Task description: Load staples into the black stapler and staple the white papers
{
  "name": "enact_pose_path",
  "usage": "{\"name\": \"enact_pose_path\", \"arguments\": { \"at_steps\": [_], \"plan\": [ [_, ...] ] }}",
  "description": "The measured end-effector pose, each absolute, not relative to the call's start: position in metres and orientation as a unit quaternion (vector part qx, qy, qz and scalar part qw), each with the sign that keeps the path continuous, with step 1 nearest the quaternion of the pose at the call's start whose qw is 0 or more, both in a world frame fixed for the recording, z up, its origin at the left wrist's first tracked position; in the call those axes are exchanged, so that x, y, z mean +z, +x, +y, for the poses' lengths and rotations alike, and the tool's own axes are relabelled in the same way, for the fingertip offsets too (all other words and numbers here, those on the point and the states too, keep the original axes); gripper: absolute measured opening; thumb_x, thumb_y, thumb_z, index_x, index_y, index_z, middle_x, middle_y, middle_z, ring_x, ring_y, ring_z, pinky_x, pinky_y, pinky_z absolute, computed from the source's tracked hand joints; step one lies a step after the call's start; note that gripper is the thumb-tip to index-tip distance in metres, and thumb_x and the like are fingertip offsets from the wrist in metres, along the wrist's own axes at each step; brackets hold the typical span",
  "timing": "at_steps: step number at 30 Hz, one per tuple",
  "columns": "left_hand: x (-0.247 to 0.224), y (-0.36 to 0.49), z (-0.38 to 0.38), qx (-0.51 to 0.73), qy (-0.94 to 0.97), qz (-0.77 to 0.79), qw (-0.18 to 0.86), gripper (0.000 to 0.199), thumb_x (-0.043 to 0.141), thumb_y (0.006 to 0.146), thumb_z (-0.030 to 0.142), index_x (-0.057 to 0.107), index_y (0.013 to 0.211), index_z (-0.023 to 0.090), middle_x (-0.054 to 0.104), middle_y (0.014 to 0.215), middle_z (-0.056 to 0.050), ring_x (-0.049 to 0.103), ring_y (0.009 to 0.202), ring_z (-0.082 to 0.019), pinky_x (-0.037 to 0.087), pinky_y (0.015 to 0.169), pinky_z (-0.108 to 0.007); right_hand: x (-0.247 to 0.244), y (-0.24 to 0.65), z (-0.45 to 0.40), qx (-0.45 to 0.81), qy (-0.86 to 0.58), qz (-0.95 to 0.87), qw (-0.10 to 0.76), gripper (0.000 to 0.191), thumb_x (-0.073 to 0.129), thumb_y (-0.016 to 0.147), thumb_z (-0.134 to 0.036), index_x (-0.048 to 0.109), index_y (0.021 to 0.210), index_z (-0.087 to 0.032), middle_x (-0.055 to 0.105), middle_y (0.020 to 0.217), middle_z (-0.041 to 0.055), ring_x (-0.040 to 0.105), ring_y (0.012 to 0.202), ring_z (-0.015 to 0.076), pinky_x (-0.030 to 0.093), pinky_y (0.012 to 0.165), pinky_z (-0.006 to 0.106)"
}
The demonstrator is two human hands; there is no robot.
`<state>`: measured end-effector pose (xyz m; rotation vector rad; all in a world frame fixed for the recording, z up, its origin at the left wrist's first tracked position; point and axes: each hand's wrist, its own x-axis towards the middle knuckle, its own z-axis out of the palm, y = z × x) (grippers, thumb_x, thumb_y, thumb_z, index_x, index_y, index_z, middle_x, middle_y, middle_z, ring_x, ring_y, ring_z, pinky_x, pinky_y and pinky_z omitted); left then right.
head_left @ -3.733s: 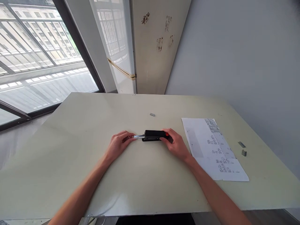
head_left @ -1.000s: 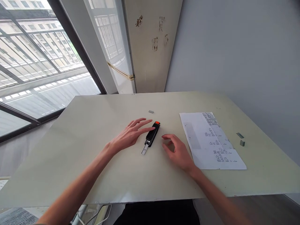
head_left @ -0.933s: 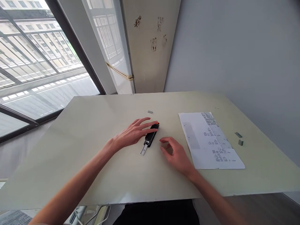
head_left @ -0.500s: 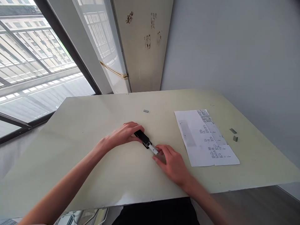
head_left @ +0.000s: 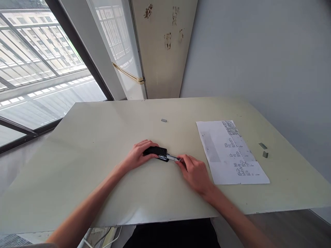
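A black stapler (head_left: 159, 151) lies roughly level across the middle of the table, its metal magazine (head_left: 172, 157) sticking out of the right end. My left hand (head_left: 141, 154) is wrapped round the stapler's left end, thumb on the near side. The fingertips of my right hand (head_left: 194, 172) pinch the outer end of the magazine; the fingers partly hide that end. A small grey strip of staples (head_left: 163, 120) lies beyond the stapler.
The pale table (head_left: 116, 124) bears a printed sheet (head_left: 230, 153) right of my right hand. Further right lie two small grey staple pieces, one flat (head_left: 263, 146) and one blockier (head_left: 265, 154). A wall stands behind on the right, a window on the left.
The stapler has turned from a slant to nearly level. My right fingers have closed on the magazine's end, where they were apart around it before. The view has shifted slightly.
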<state>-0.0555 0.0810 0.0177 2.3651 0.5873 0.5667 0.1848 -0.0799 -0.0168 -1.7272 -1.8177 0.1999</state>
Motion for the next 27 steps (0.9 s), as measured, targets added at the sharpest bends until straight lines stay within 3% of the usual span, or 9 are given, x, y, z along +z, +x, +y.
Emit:
{"name": "enact_pose_path", "arguments": {
  "at_steps": [3, 16, 22, 27],
  "plan": [
    [0.019, -0.055, 0.079, 0.217, 0.893, 0.233, 0.319, 0.035, 0.062, 0.103, 0.052, 0.069, 0.118, 0.021, 0.073, 0.104, -0.007, 0.067, 0.091, -0.021, 0.05, 0.081, -0.03, -0.019, 0.186, -0.077, 0.065, -0.644, -0.697, 0.308, 0.029, 0.041, 0.113, -0.04, 0.064, 0.109, -0.023, 0.077, 0.098, 0.0102, 0.074, 0.088, 0.0244, 0.048, 0.063, 0.033],
    [0.009, -0.056, 0.073, 0.258, 0.867, 0.232, 0.358, 0.037, 0.066, 0.1, 0.054, 0.069, 0.115, 0.02, 0.074, 0.104, -0.006, 0.068, 0.092, -0.02, 0.049, 0.081, -0.03, -0.017, 0.169, -0.071, 0.074, -0.619, -0.709, 0.328, 0.018, 0.045, 0.112, -0.032, 0.059, 0.11, -0.021, 0.074, 0.097, 0.008, 0.073, 0.085, 0.0233, 0.054, 0.065, 0.034],
    [0.007, -0.056, 0.073, 0.259, 0.871, 0.223, 0.354, 0.04, 0.065, 0.1, 0.056, 0.069, 0.112, 0.019, 0.072, 0.1, -0.006, 0.065, 0.089, -0.02, 0.048, 0.079, -0.03, -0.017, 0.156, -0.067, 0.143, -0.632, -0.673, 0.356, 0.016, 0.048, 0.11, -0.033, 0.06, 0.108, -0.023, 0.075, 0.098, 0.0088, 0.074, 0.087, 0.0255, 0.057, 0.068, 0.037],
    [0.013, -0.059, 0.077, 0.25, 0.869, 0.218, 0.368, 0.036, 0.068, 0.099, 0.052, 0.071, 0.112, 0.019, 0.073, 0.102, -0.007, 0.067, 0.092, -0.021, 0.048, 0.079, -0.029, -0.011, 0.172, -0.068, 0.299, -0.582, -0.651, 0.386, 0.018, 0.055, 0.108, -0.033, 0.064, 0.118, -0.023, 0.078, 0.106, 0.0071, 0.075, 0.093, 0.0219, 0.06, 0.082, 0.036]
  ]
}}
